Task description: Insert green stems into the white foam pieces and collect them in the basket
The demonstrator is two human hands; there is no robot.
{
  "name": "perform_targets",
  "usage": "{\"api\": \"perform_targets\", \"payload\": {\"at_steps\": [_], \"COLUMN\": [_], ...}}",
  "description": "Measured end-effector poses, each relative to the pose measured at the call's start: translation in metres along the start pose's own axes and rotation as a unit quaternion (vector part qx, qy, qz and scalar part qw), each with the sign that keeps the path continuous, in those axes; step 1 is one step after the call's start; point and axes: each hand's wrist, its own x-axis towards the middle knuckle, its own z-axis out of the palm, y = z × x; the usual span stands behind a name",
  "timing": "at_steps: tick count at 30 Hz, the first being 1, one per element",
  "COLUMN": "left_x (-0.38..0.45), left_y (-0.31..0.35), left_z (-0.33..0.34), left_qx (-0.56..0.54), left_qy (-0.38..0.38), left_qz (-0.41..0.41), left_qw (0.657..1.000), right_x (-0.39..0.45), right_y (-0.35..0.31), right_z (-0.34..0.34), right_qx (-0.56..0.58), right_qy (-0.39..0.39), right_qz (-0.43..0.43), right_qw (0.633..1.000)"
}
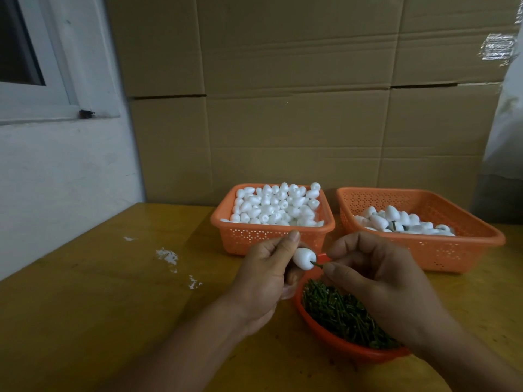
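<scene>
Here, in the head view, the left hand (266,274) pinches a white foam piece (303,258) between thumb and curled fingers, holding it just above the near edge of the red bowl (334,339), while the right hand (379,281) pinches a green stem (317,264) between thumb and forefinger, its tip already touching or just entering the blunt end of the foam. The foam piece looks very light and soft enough to dent or crumble, so a judgement is that it wants a gentle grip round its widest part, leaving the dimpled end free; the stem looks thin and fairly stiff, likely to bend or slip if held far back, so pinching it close to the foam seems best. The piece itself is smooth, matt white and egg-shaped, narrower at the end tucked toward the left palm; the stem is dark green, short and wire-like. Below the hands the red bowl holds a dense heap of loose stems (339,312). Beyond, on the yellow-brown table (113,292), the left orange basket (271,239) is heaped with bare foam pieces, and the right orange basket (452,247), beside it, holds a shallower layer of pieces, some showing dark stems, so it is probably the collecting basket. White crumbs (167,256) lie on the table to the left, and cardboard boxes (283,108) stand behind
</scene>
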Motion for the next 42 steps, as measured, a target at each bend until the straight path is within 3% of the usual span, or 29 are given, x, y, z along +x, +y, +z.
{"api": "perform_targets", "payload": {"at_steps": [12, 18, 27, 36, 42], "left_x": [-0.001, -0.001, 0.000, -0.002, -0.003], "left_y": [-0.003, 0.000, 0.002, -0.002, -0.003], "left_z": [0.001, -0.001, -0.006, -0.002, 0.000], "left_qx": [0.027, 0.003, -0.124, -0.007, 0.108], "left_qy": [0.010, 0.009, -0.091, -0.048, -0.035], "left_qz": [0.026, 0.003, -0.040, 0.050, 0.126], "left_qw": [0.999, 1.000, 0.987, 0.998, 0.986], "right_x": [-0.004, -0.004, -0.003, -0.003, -0.005], "right_y": [0.007, 0.011, 0.011, 0.011, 0.007], "right_z": [0.012, 0.015, 0.013, 0.017, 0.018], "right_qx": [-0.127, -0.138, -0.080, -0.085, -0.073], "right_qy": [0.039, 0.059, 0.100, 0.087, 0.086], "right_qz": [-0.086, -0.067, -0.035, -0.012, -0.012], "right_qw": [0.987, 0.986, 0.991, 0.993, 0.994]}}
